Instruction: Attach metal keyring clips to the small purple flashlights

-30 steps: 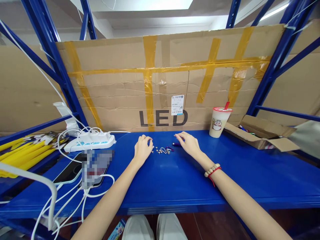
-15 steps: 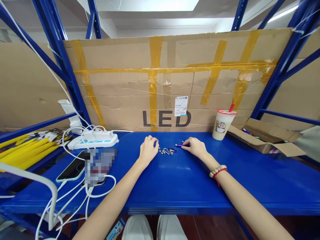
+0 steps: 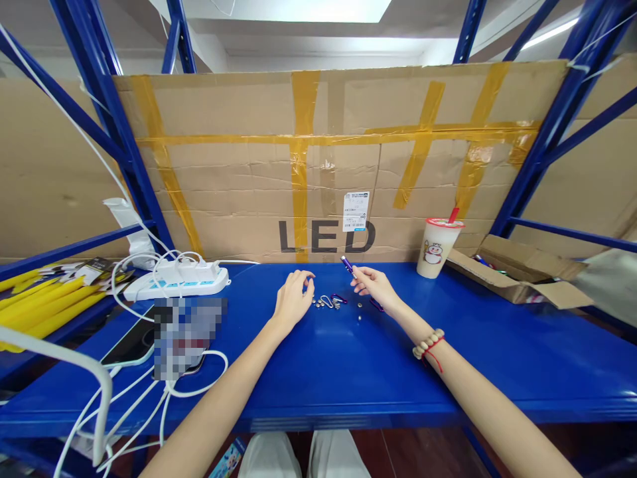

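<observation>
My right hand (image 3: 375, 287) is lifted a little off the blue shelf (image 3: 348, 358) and pinches a small purple tube (image 3: 347, 265) that points up and to the left. My left hand (image 3: 292, 297) hovers beside it with its fingers curled and apart, holding nothing I can see. Between the hands lie several small metal parts (image 3: 326, 302), a metal clip and a purple ring (image 3: 339, 298). Two more tiny parts (image 3: 359, 311) rest just below my right fingers.
A drink cup with a red straw (image 3: 438, 247) stands at the back right, next to an open cardboard box (image 3: 522, 269). A white power strip (image 3: 176, 279), cables and phones (image 3: 134, 342) lie at the left. Yellow tubes (image 3: 44, 307) are stacked far left. Taped cardboard forms the back wall.
My right hand has picked the purple tube up off the shelf and tilted it upward. My left hand has lifted slightly and opened its fingers.
</observation>
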A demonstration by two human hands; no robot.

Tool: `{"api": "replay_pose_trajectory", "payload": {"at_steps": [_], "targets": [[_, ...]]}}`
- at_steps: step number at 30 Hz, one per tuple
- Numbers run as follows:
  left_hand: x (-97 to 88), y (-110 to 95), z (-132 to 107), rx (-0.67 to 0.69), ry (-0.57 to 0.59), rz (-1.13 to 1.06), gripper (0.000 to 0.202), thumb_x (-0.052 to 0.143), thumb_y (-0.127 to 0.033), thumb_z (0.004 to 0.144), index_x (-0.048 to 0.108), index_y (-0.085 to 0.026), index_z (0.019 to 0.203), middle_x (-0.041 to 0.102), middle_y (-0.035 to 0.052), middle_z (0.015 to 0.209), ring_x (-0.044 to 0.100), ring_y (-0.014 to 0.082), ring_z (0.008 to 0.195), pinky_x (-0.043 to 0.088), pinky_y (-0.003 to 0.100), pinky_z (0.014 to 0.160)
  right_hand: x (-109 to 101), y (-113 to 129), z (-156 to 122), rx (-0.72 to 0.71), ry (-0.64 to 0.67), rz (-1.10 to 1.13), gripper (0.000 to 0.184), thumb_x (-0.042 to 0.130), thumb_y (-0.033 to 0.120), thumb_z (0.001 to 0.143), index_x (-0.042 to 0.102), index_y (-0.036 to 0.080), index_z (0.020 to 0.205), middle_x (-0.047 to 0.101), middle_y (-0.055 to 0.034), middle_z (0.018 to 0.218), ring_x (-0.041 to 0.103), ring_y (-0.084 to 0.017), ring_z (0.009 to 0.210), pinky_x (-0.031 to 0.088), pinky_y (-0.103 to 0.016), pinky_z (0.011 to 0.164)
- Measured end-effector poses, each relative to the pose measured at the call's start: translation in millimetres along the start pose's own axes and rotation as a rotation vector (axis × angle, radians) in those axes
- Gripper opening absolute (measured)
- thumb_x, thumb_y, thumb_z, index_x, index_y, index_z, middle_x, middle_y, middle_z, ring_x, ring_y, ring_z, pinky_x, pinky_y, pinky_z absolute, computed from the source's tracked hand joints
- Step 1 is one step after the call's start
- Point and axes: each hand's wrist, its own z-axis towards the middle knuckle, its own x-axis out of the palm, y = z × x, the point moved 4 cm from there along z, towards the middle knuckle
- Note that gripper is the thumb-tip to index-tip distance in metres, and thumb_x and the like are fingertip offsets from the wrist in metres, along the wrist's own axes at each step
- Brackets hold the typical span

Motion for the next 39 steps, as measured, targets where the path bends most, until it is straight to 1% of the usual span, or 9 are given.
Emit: {"api": "replay_pose_trajectory", "payload": {"at_steps": [4,7,13,16,19,25,31,35,39], "targets": [[3.8,-0.9,0.0,0.04,0.038,0.017,0.023,0.037,-0.022,0.089,0.054,-0.02,0.105,0.058,0.0025,0.088,0.053,0.0151,0.09,0.045,0.027,0.079,6.6,-6.5,-1.4,-0.025,0.03,-0.093,0.031,0.06,0.043,0.075,0.062,0.014,0.084,0.067,-0.0053,0.066,0.057,-0.01,0.05,0.042,-0.017,0.042],[7.1,-16.7,-7.1,0.182,0.125,-0.007,0.025,0.037,-0.028,0.09,0.054,-0.022,0.108,0.059,0.0031,0.097,0.052,0.0159,0.095,0.042,0.029,0.087,11.0,-15.9,-1.0,-0.022,0.065,-0.147,0.028,0.057,0.041,0.077,0.061,0.014,0.084,0.067,-0.0054,0.067,0.056,-0.01,0.048,0.041,-0.018,0.039],[26.2,-105.0,-58.7,0.774,0.502,-0.141,0.044,0.043,-0.042,0.088,0.041,-0.026,0.128,0.039,0.0042,0.137,0.035,0.0196,0.125,0.03,0.033,0.102,12.9,-21.9,1.8,-0.079,-0.066,-0.139,0.027,0.049,0.039,0.083,0.058,0.014,0.084,0.067,-0.0058,0.069,0.055,-0.01,0.048,0.041,-0.018,0.042],[39.0,-134.8,-69.2,0.737,0.494,-0.113,0.041,0.047,-0.035,0.086,0.043,-0.017,0.123,0.046,0.0099,0.126,0.045,0.0216,0.113,0.037,0.032,0.095,8.9,-22.3,4.5,-0.048,-0.171,-0.043,0.027,0.046,0.039,0.085,0.056,0.014,0.087,0.068,-0.0067,0.074,0.054,-0.009,0.049,0.041,-0.017,0.041],[54.0,-147.1,-66.6,0.689,0.484,-0.069,0.033,0.05,-0.034,0.085,0.046,-0.015,0.112,0.053,0.0101,0.114,0.049,0.0233,0.101,0.04,0.035,0.087,1.0,-20.9,7.9,-0.015,-0.222,0.048,0.029,0.047,0.042,0.083,0.056,0.015,0.085,0.068,-0.0072,0.078,0.054,-0.008,0.051,0.041,-0.016,0.04],[75.8,-134.8,-53.3,0.535,0.527,-0.131,0.01,0.045,-0.023,0.088,0.047,-0.017,0.095,0.058,0.0038,0.095,0.051,0.0177,0.085,0.04,0.032,0.079,-14.9,-13.3,9.9,0.064,-0.262,0.208,0.024,0.05,0.037,0.084,0.056,0.014,0.083,0.067,-0.0069,0.081,0.052,-0.006,0.052,0.04,-0.013,0.039],[76.9,-92.4,-31.2,0.418,0.491,-0.206,0.006,0.043,-0.015,0.086,0.047,-0.019,0.089,0.051,0.003,0.094,0.051,0.0147,0.083,0.042,0.026,0.076,-5.7,-10.5,1.3,0.273,-0.091,0.389,0.017,0.059,0.029,0.081,0.062,0.013,0.079,0.065,-0.0071,0.096,0.053,-0.003,0.057,0.042,-0.01,0.042],[68.2,-61.5,-13.3,0.317,0.376,-0.277,0.01,0.045,-0.009,0.082,0.046,-0.019,0.085,0.048,0.0022,0.094,0.052,0.0132,0.08,0.042,0.026,0.076,3.3,-12.2,-2.6,0.392,0.049,0.513,0.017,0.06,0.029,0.081,0.064,0.013,0.078,0.066,-0.0062,0.095,0.054,-0.003,0.058,0.045,-0.01,0.049],[51.8,-43.5,0.6,0.156,0.139,-0.312,0.006,0.047,-0.013,0.082,0.044,-0.018,0.083,0.046,0.0006,0.084,0.05,0.0124,0.072,0.041,0.024,0.067,-0.3,-11.6,-0.8,0.291,0.082,0.144,0.025,0.06,0.039,0.079,0.066,0.015,0.082,0.068,-0.0057,0.09,0.056,-0.006,0.057,0.044,-0.015,0.049]]}}
